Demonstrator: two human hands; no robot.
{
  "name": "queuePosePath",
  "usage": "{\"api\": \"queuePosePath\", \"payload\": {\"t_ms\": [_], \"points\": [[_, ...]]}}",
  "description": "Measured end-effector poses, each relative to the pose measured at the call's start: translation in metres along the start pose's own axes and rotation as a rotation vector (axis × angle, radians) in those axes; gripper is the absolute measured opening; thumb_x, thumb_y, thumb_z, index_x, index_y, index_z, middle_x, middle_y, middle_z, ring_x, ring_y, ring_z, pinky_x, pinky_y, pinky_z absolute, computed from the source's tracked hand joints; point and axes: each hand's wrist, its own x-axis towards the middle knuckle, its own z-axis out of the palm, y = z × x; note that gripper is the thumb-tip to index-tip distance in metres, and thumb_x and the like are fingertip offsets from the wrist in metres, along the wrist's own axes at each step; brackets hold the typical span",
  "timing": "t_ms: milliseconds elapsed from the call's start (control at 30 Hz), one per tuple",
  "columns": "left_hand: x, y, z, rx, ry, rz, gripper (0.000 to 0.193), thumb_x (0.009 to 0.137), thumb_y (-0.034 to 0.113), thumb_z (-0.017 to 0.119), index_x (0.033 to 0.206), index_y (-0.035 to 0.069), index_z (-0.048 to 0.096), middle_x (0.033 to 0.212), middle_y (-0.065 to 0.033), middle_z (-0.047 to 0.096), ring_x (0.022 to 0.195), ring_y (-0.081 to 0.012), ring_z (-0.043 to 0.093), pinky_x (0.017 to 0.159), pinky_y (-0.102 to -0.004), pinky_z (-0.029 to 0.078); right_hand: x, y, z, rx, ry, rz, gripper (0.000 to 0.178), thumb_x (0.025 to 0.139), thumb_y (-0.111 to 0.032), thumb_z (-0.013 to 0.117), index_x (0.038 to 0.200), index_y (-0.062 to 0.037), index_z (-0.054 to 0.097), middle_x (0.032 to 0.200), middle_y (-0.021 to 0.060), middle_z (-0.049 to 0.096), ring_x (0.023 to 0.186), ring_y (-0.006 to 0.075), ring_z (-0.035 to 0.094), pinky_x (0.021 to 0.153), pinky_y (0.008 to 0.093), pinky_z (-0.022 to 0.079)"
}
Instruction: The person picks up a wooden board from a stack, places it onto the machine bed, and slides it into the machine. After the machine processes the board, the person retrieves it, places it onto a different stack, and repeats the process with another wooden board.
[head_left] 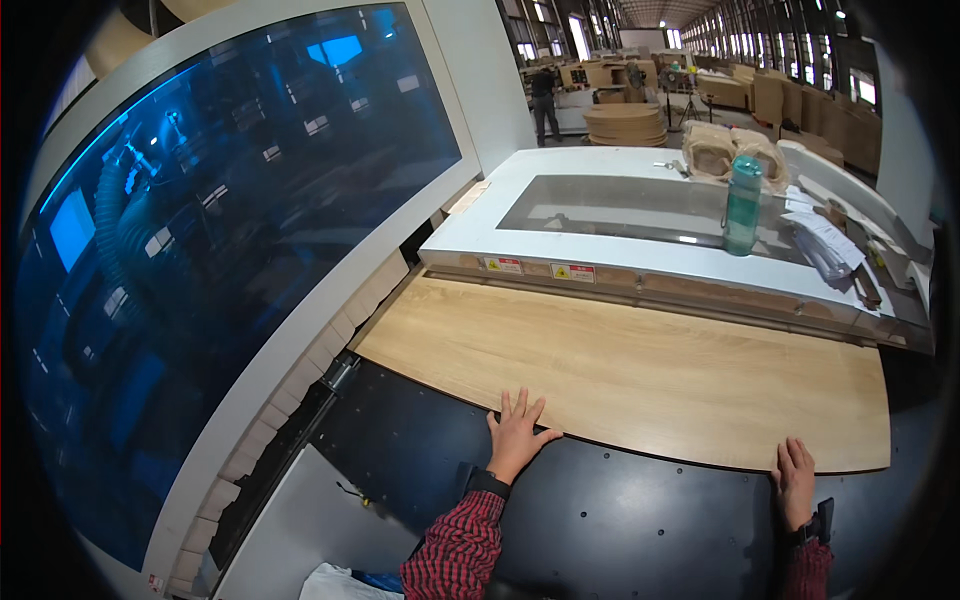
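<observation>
A long wood-grain board (pixel 640 365) lies flat on a dark machine table (pixel 600 510), its far side close along the front of a white machine cover. Near the middle of the board's near edge, my left hand (pixel 517 432) rests with fingers spread over the top surface and the thumb out to the right. Farther right, my right hand (pixel 796 480) touches the same edge close to the board's right corner. Its fingers are stretched out and lie over the edge. Neither hand is wrapped round anything.
A large machine enclosure with a dark blue window (pixel 250 240) stands on the left, a strip curtain (pixel 300 375) below it. On the white cover (pixel 480 220) are a teal bottle (pixel 742 205), papers (pixel 828 240) and wrapped bundles (pixel 720 150). Stacked panels and a person (pixel 544 105) are far behind.
</observation>
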Motion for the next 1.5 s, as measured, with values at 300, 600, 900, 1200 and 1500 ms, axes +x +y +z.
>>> {"api": "queuePosePath", "payload": {"t_ms": [300, 600, 900, 1200, 1500], "points": [[-0.021, 0.044, 0.009, -0.04, -0.054, 0.082, 0.053, 0.078, 0.051, 0.054, 0.123, 0.022, 0.049, 0.137, -0.0068, 0.033, 0.129, -0.0381, 0.019, 0.091, -0.0694, 0.016, -0.001, -0.029, -0.006, -0.085, 0.061, -0.058, 0.043, 0.062, -0.009, 0.068, 0.101, -0.0019, 0.052, 0.111, 0.0146, 0.05, 0.104, 0.0331, 0.047, 0.085, 0.0399, 0.041], [-0.019, 0.042, 0.007, -0.04, -0.053, 0.096, 0.054, 0.078, 0.053, 0.052, 0.123, 0.023, 0.048, 0.138, -0.0057, 0.033, 0.129, -0.0379, 0.02, 0.087, -0.0718, 0.018, -0.002, -0.031, 0.004, 0.004, 0.124, 0.076, 0.045, 0.055, -0.007, 0.071, 0.098, -0.0024, 0.056, 0.106, 0.0118, 0.055, 0.1, 0.0311, 0.049, 0.082, 0.0374, 0.043], [-0.012, 0.04, 0.005, -0.023, -0.085, 0.101, 0.054, 0.078, 0.052, 0.053, 0.123, 0.023, 0.048, 0.137, -0.0054, 0.034, 0.129, -0.0378, 0.021, 0.086, -0.0723, 0.019, -0.004, -0.022, 0.013, 0.065, 0.214, 0.13, 0.054, 0.054, -0.009, 0.073, 0.103, 0.0023, 0.054, 0.109, 0.0128, 0.054, 0.103, 0.0303, 0.047, 0.084, 0.0363, 0.043], [-0.01, 0.043, 0.001, -0.027, -0.109, 0.085, 0.056, 0.076, 0.053, 0.054, 0.122, 0.023, 0.049, 0.138, -0.0039, 0.032, 0.13, -0.0353, 0.02, 0.086, -0.0723, 0.018, -0.003, -0.02, 0.013, 0.097, 0.221, 0.145, 0.055, 0.052, -0.008, 0.072, 0.103, 0.0015, 0.055, 0.109, 0.0121, 0.054, 0.103, 0.03, 0.047, 0.085, 0.036, 0.043], [-0.013, 0.045, -0.001, -0.03, -0.121, 0.069, 0.054, 0.076, 0.053, 0.055, 0.122, 0.024, 0.05, 0.138, -0.0031, 0.032, 0.13, -0.0338, 0.02, 0.087, -0.0713, 0.018, -0.005, -0.017, 0.014, 0.068, 0.199, 0.139, 0.054, 0.053, -0.007, 0.07, 0.104, 0.0022, 0.054, 0.111, 0.0124, 0.053, 0.105, 0.0304, 0.046, 0.087, 0.0364, 0.042]]}}
